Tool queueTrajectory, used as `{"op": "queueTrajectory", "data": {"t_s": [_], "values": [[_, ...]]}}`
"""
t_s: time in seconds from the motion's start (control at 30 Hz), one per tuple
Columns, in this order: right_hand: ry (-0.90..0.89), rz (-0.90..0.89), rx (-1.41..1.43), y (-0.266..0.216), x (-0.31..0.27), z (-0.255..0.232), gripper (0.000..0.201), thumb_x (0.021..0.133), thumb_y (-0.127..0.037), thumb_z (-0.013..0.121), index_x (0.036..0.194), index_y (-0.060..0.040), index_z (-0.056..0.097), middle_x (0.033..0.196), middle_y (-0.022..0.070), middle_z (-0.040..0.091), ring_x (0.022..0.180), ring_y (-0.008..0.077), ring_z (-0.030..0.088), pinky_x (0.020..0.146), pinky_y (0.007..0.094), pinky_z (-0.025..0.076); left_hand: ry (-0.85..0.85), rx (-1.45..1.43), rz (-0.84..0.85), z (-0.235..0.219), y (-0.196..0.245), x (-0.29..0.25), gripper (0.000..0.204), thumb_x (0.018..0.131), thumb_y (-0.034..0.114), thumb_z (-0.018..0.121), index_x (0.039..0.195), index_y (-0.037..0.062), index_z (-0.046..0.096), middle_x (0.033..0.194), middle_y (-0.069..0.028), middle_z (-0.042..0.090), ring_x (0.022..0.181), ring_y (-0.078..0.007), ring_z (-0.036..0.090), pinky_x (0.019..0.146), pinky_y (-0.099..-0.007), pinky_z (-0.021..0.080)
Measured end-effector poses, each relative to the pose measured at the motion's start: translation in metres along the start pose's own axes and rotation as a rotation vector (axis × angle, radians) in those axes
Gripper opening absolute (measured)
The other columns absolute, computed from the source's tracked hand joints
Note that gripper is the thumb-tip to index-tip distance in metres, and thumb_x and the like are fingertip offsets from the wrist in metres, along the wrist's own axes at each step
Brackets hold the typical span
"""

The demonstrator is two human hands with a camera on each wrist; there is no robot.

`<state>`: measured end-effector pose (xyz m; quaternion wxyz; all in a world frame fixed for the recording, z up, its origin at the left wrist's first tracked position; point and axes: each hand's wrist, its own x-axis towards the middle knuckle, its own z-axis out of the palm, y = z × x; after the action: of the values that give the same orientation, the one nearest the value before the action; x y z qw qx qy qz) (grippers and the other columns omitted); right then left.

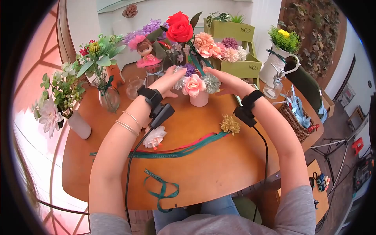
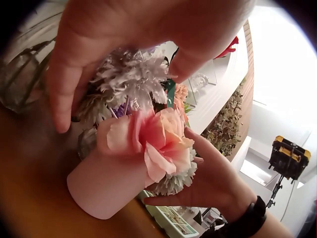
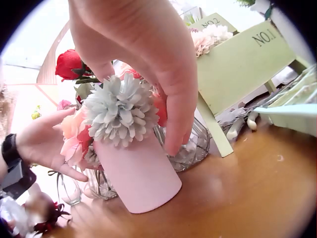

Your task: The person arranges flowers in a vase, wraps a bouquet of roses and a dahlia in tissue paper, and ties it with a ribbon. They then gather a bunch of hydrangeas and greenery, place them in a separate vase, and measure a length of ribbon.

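Observation:
A small pale pink pot stands upright on the wooden table, filled with artificial flowers. At its front is a pink rose; a grey-blue pompom flower sits on the right and a silvery, frilly one on the left. My left hand cups loosely around the silvery flower, its thumb and fingers spread to either side. Opposite it, my right hand arches over the grey-blue flower, fingers reaching down behind it in the right wrist view. Neither hand grips the pot.
Ribbons, a white flower and a gold pompom lie nearer me. Vases of flowers stand left. Behind are a red rose and green boxes. A wicker basket sits at the right edge.

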<state>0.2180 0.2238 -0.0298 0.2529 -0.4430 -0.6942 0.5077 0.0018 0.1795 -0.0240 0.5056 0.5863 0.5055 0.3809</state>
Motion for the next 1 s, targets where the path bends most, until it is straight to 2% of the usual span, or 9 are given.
{"op": "queueTrajectory", "data": {"t_s": [0.07,0.17,0.27,0.43,0.57,0.67,0.77,0.9,1.0], "values": [[-0.112,0.020,0.080,-0.002,0.003,0.005,0.065,0.079,-0.055,0.041,0.127,-0.0129,0.033,0.128,0.0055,0.034,0.113,0.0232,0.037,0.091,0.0426,0.033,0.016,0.014,0.026,-0.001,-0.001,0.004,0.088,0.075,0.052,0.050,0.132,0.0074,0.000,0.137,-0.0142,0.009,0.125,-0.0296,0.015,0.091,-0.0533,0.029],[-0.064,0.059,0.074,-0.004,-0.002,0.009,0.063,0.076,-0.054,0.046,0.120,-0.0089,0.038,0.120,0.0068,0.041,0.109,0.0212,0.040,0.085,0.0405,0.039,-0.057,-0.060,-0.015,-0.009,-0.009,0.011,0.073,0.079,0.046,0.050,0.128,0.0065,0.014,0.131,-0.0122,0.024,0.119,-0.0269,0.030,0.087,-0.0494,0.035],[-0.132,0.008,0.042,-0.010,-0.013,0.014,0.057,0.081,-0.051,0.042,0.121,-0.0116,0.039,0.117,0.0051,0.043,0.105,0.0161,0.043,0.086,0.0359,0.039,-0.057,-0.262,0.041,-0.004,-0.005,-0.004,0.041,0.083,0.030,0.050,0.113,0.0071,0.033,0.111,-0.0061,0.044,0.103,-0.0170,0.046,0.078,-0.0362,0.045],[-0.139,-0.017,0.039,-0.014,-0.040,0.029,0.058,0.081,-0.051,0.043,0.120,-0.0076,0.039,0.113,0.0043,0.045,0.102,0.0132,0.045,0.084,0.0312,0.041,-0.131,-0.283,0.037,-0.002,-0.002,-0.037,0.035,0.085,0.028,0.048,0.113,0.0109,0.036,0.113,-0.0026,0.043,0.101,-0.0134,0.047,0.081,-0.0347,0.044],[-0.223,-0.036,-0.020,-0.016,-0.051,0.038,0.067,0.079,-0.054,0.039,0.124,-0.0049,0.032,0.122,0.0074,0.038,0.111,0.0186,0.040,0.085,0.0354,0.041,-0.025,-0.200,0.058,0.007,0.000,-0.062,0.046,0.085,0.026,0.048,0.123,0.0094,0.028,0.115,-0.0045,0.042,0.103,-0.0136,0.045,0.086,-0.0362,0.040],[-0.215,-0.023,-0.043,-0.021,-0.057,0.042,0.061,0.081,-0.052,0.040,0.121,-0.0066,0.038,0.115,0.0048,0.044,0.102,0.0130,0.045,0.083,0.0299,0.041,0.019,0.021,0.156,0.009,-0.007,-0.065,0.059,0.083,0.021,0.051,0.129,0.0066,0.018,0.117,-0.0090,0.040,0.102,-0.0146,0.045,0.084,-0.0329,0.040],[-0.224,-0.033,-0.100,-0.027,-0.060,0.039,0.059,0.083,-0.051,0.037,0.122,-0.0073,0.038,0.116,0.0041,0.044,0.104,0.0131,0.044,0.081,0.0293,0.042,0.063,0.249,0.214,0.003,-0.022,-0.050,0.057,0.083,0.020,0.052,0.128,0.0066,0.021,0.116,-0.0087,0.041,0.100,-0.0149,0.047,0.083,-0.0296,0.041],[-0.189,-0.014,-0.147,-0.035,-0.062,0.038,0.057,0.084,-0.049,0.034,0.124,-0.0082,0.037,0.116,0.0037,0.045,0.104,0.0138,0.044,0.081,0.0297,0.042,0.155,0.600,0.341,0.012,-0.015,-0.061,0.059,0.080,0.031,0.054,0.125,0.0038,0.028,0.121,-0.0171,0.034,0.114,-0.0254,0.035,0.093,-0.0333,0.031],[-0.252,-0.017,-0.144,-0.023,-0.046,0.034,0.062,0.083,-0.057,0.031,0.122,-0.0095,0.039,0.110,0.0054,0.050,0.097,0.0159,0.050,0.083,0.0326,0.041,0.130,0.560,0.385,0.012,-0.019,-0.063,0.060,0.079,0.034,0.053,0.125,0.0030,0.029,0.122,-0.0196,0.031,0.117,-0.0287,0.030,0.096,-0.0345,0.026]]}}
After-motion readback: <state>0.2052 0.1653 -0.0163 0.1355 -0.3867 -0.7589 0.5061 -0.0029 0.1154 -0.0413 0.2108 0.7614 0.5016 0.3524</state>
